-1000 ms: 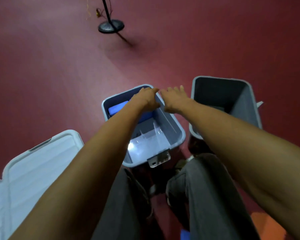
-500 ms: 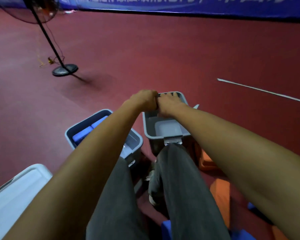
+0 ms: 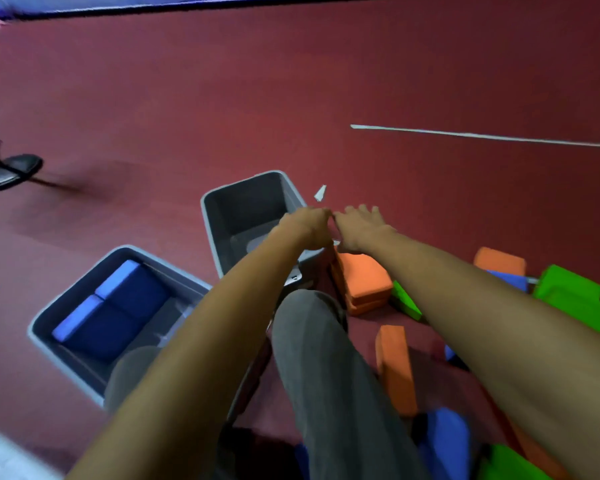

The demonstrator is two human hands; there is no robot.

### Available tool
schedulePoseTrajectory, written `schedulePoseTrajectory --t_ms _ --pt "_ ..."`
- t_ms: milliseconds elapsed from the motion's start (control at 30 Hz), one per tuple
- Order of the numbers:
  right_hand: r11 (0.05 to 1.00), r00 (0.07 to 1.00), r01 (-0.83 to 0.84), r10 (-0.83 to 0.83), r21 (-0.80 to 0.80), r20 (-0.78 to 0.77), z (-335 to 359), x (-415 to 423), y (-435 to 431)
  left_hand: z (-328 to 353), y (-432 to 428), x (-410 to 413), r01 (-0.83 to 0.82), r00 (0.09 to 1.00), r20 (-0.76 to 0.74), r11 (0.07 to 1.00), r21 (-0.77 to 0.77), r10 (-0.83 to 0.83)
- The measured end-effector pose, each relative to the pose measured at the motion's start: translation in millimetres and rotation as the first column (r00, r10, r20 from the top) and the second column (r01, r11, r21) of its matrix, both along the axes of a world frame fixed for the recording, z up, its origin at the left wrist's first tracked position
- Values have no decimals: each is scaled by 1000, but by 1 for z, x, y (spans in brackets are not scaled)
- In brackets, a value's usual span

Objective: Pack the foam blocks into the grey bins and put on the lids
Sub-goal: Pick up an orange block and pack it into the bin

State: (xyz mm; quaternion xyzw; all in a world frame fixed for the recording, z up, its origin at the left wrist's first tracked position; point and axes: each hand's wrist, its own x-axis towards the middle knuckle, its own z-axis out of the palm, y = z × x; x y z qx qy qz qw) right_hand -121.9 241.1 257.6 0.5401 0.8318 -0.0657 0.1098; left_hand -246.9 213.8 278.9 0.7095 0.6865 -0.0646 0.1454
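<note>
Locate the stack of orange rectangular foam blocks [image 3: 361,278] on the red floor. It sits just beside the right wall of the empty grey plastic bin [image 3: 243,206], directly under your right wrist and on the side of your right hand [image 3: 361,225] nearer to you. The long axis of the top block runs roughly towards you and slightly to the right, parallel to the bin's long side.

Your right hand is the nearer one to this stack. It hovers palm down with the fingers [image 3: 362,209] spread and fairly straight, holding nothing. Your left hand [image 3: 307,226] is over the right rim of the empty bin, with its knuckles up and fingers curled. Motion blur hides whether it grips the rim or only rests there. The two hands almost touch.

To load this bin, draw the right hand back and down onto the orange stack, then carry the block left across the rim.

The second grey plastic bin [image 3: 174,271], near your left knee, already holds two dark blue foam blocks [image 3: 118,306] laid side by side. Bright green foam blocks [image 3: 575,299] lie well apart to the right
</note>
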Motion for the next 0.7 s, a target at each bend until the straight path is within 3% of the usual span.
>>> schedulePoseTrajectory --t_ms 200,333,433,600,700 --pt "976 984 179 -178 -121 19 -79 37 34 -74 39 29 25 996 93 992 -124 -13" --pt "899 921 363 -386 -245 -53 -139 47 52 -128 69 39 1 992 119 963 -270 32" --pt "755 782 514 -608 -407 -141 -188 49 66 -175 97 46 -13 990 124 932 -361 62" --pt "553 591 599 -793 -580 -147 -270 49 92 -242 136 52 -98 952 202 856 -508 229" --pt "370 373 643 -916 -671 -147 -311 50 106 -287 146 53 -139 897 286 831 -539 336"
